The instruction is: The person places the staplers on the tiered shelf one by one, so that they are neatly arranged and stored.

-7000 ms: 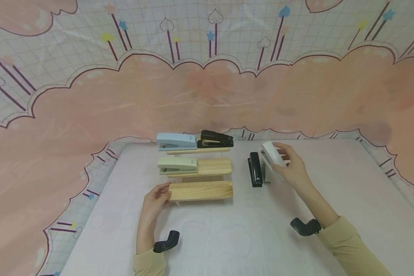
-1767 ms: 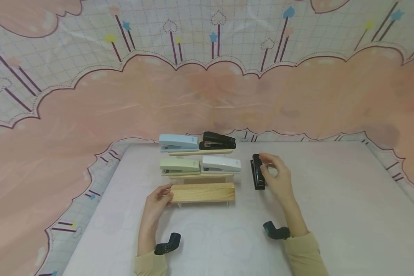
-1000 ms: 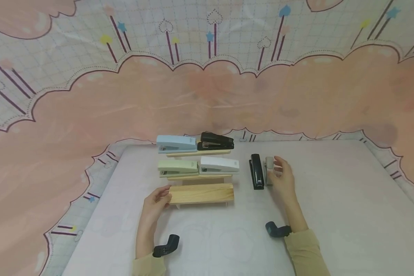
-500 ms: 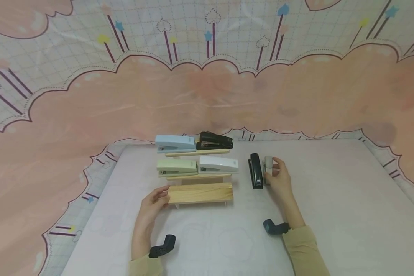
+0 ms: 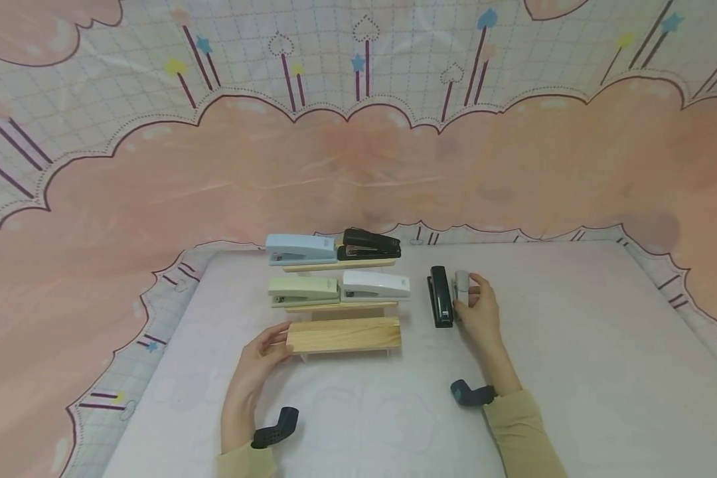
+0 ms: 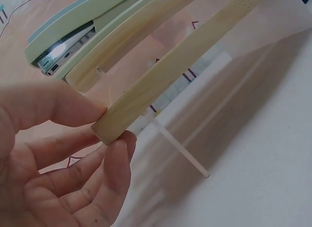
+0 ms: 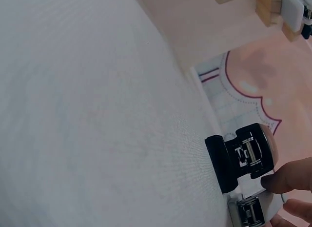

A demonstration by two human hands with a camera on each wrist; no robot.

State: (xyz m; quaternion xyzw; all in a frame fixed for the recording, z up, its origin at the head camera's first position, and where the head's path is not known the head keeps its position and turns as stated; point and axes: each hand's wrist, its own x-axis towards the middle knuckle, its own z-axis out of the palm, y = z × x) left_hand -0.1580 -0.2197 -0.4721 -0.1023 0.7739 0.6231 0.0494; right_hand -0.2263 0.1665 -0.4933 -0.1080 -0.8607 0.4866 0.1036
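My left hand pinches the left end of the bare wooden front step of a three-tier display stand. In the left wrist view, thumb and fingers close on that board's corner. To the right of the stand, my right hand grips a light grey stapler, thumb on its near side and fingers on the far side. A black stapler stands right beside it; in the right wrist view my thumb lies between the two. The middle tier bears a pale green stapler and a white stapler.
On the back tier sit a light blue stapler and another black stapler with its top raised. Clear legs hold up the boards. A white cloth covers the table, and a patterned peach curtain hangs behind.
Seven seconds ago my right hand held the white stapler; it now sits on the middle tier beside the green one. My right hand has since moved to the grey stapler. My left hand stays put.
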